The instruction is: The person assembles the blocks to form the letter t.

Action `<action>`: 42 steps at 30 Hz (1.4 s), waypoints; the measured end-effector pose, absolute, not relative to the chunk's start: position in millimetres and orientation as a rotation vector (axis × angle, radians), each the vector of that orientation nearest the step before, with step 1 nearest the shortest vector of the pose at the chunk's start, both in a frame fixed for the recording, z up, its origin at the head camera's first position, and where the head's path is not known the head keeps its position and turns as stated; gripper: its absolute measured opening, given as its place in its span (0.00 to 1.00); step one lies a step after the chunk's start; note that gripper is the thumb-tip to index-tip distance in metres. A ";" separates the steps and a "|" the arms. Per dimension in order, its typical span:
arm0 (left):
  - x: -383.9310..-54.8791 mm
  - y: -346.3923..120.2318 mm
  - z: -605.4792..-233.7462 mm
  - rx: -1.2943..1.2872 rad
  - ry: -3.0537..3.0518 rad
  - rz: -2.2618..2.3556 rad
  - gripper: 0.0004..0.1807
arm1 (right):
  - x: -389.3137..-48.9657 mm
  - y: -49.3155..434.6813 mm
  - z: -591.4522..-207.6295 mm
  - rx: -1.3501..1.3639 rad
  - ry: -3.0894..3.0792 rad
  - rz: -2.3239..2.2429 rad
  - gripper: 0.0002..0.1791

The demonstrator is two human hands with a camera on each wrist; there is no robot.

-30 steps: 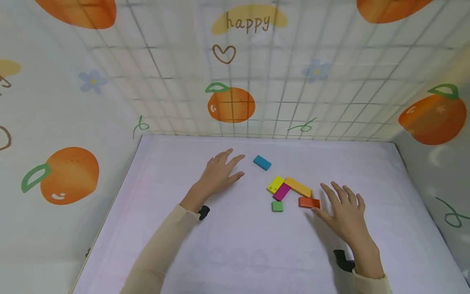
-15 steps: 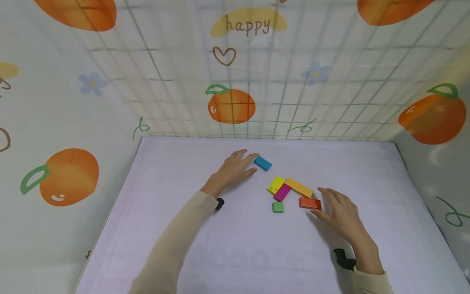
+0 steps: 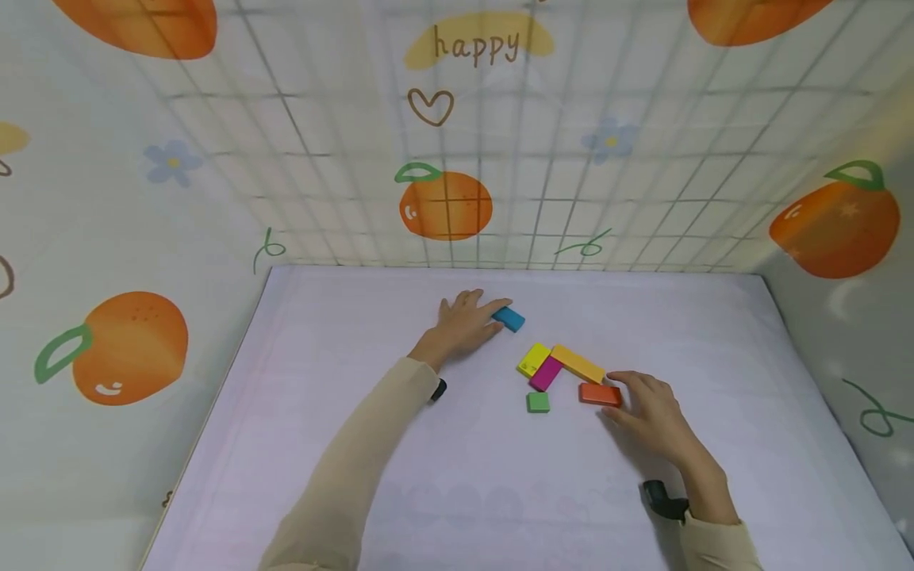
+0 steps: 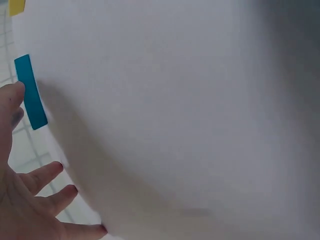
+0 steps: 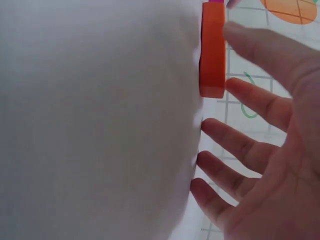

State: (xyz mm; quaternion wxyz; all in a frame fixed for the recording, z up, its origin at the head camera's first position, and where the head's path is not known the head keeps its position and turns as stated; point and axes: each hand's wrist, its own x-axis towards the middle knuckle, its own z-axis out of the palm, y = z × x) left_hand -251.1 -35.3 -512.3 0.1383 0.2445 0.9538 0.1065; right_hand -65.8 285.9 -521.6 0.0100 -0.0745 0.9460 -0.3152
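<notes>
In the head view, my left hand (image 3: 462, 323) lies around the near-left end of a blue block (image 3: 511, 319), index finger along its far side and thumb at its near side. The left wrist view shows the thumb in front of the blue block (image 4: 33, 102); whether it presses on it is hard to tell. My right hand (image 3: 653, 412) has thumb and index finger spread about the right end of a red-orange block (image 3: 598, 394). In the right wrist view, that red-orange block (image 5: 212, 55) stands between thumb and index tip, other fingers spread on the table.
Between the hands lie a yellow block (image 3: 534, 360), a magenta block (image 3: 546, 373) and a long orange-yellow block (image 3: 578, 364), grouped together. A small green block (image 3: 539, 403) sits nearer. The white table (image 3: 457, 492) meets a printed backdrop (image 3: 343, 159) behind.
My left hand has moved right to the blue block, its thumb and index finger now beside it. My right thumb and index finger have drawn in about the red-orange block. The blocks stay put.
</notes>
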 end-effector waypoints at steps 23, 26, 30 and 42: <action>-250.6 -23.9 -511.8 0.619 2.751 0.239 0.26 | -71.2 280.9 -518.9 -0.132 2.953 -0.933 0.20; -250.6 -23.8 -511.1 0.626 2.758 0.220 0.26 | -71.7 280.9 -518.1 -0.124 2.947 -0.931 0.20; -249.6 -24.5 -509.2 0.628 2.760 0.216 0.26 | -72.1 280.3 -518.2 -0.117 2.948 -0.921 0.20; -243.4 -27.8 -510.0 0.638 2.782 0.211 0.26 | -70.6 279.8 -515.4 -0.086 2.936 -0.934 0.19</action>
